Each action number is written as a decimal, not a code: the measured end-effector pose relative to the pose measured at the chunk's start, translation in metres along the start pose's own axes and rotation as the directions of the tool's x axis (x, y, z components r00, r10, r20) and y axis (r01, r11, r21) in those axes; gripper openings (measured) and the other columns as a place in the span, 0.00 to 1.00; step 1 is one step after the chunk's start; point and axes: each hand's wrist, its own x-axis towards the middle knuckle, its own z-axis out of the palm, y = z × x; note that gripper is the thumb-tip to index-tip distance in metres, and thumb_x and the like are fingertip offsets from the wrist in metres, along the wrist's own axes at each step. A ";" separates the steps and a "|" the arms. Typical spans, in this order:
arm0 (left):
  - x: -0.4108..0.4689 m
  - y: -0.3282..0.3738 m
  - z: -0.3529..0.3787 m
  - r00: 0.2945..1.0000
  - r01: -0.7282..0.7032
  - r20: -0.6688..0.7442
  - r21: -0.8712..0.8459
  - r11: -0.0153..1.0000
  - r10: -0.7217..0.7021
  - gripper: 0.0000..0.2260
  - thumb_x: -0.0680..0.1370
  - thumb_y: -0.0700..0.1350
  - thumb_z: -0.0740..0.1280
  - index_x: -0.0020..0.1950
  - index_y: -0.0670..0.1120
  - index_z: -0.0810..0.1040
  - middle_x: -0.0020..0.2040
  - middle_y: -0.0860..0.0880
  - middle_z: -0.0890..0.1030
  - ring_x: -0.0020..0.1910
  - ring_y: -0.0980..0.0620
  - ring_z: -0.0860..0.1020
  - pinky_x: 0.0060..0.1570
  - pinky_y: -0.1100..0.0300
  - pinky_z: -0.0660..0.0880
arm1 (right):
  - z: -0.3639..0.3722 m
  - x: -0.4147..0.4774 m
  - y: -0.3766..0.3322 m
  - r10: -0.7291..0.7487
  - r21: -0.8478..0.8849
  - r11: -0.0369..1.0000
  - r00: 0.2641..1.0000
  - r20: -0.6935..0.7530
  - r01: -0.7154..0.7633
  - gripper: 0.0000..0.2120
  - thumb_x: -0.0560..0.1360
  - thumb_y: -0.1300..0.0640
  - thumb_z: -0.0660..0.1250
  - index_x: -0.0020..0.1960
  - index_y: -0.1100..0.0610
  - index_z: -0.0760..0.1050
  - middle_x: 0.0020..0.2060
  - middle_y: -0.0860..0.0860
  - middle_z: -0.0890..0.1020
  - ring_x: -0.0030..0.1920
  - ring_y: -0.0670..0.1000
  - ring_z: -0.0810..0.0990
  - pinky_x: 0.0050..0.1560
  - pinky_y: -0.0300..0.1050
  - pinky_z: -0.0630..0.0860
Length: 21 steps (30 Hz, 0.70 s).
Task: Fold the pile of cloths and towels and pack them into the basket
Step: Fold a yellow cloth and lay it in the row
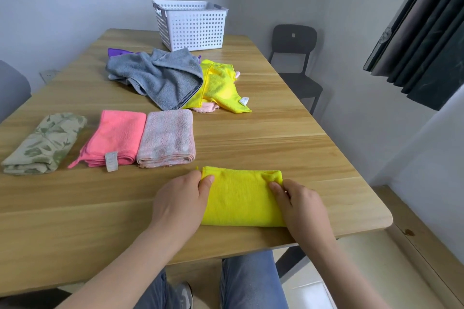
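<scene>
Lower centre: yellow cloth (242, 200) lies folded flat at the table's near edge.
Soft, light and floppy, I'd say; left hand (182, 198) and right hand (301, 206) pinch its far corners, the best holds. Pile (160, 75) and basket (190, 30) sit upper centre.

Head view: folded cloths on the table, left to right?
leaf-print cloth → bright pink cloth → pale pink towel → yellow cloth
</scene>
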 end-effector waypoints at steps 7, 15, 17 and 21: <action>0.016 0.008 0.002 0.993 0.048 0.104 0.125 0.991 -0.061 0.18 0.82 0.54 0.51 0.35 0.48 0.61 0.37 0.49 0.75 0.39 0.45 0.71 0.36 0.57 0.62 | -0.001 0.010 -0.011 0.154 -0.127 0.981 0.987 0.044 -0.147 0.20 0.81 0.44 0.52 0.37 0.54 0.70 0.28 0.47 0.69 0.36 0.55 0.71 0.33 0.46 0.63; 0.021 0.010 -0.006 0.996 0.027 0.077 0.234 0.972 -0.046 0.11 0.81 0.55 0.55 0.46 0.48 0.67 0.46 0.47 0.80 0.43 0.45 0.77 0.35 0.57 0.64 | -0.003 0.022 -0.016 0.281 -0.200 0.943 0.959 0.043 -0.267 0.26 0.79 0.44 0.56 0.27 0.56 0.63 0.25 0.51 0.68 0.32 0.57 0.69 0.26 0.42 0.58; 0.016 0.009 -0.007 0.994 -0.074 -0.062 0.252 0.965 0.093 0.10 0.77 0.51 0.64 0.53 0.47 0.70 0.45 0.48 0.78 0.42 0.45 0.79 0.34 0.57 0.66 | -0.001 0.020 -0.018 0.282 -0.215 0.939 0.959 0.027 -0.270 0.26 0.79 0.44 0.56 0.27 0.55 0.63 0.25 0.50 0.69 0.33 0.57 0.70 0.29 0.43 0.61; 0.008 0.022 0.003 0.883 -0.370 -0.248 0.154 0.916 0.398 0.08 0.71 0.39 0.68 0.49 0.46 0.80 0.50 0.47 0.79 0.48 0.45 0.77 0.51 0.54 0.69 | 0.000 0.018 -0.019 0.291 -0.226 0.933 0.956 0.018 -0.280 0.25 0.79 0.43 0.55 0.28 0.55 0.64 0.26 0.50 0.70 0.34 0.57 0.71 0.32 0.43 0.64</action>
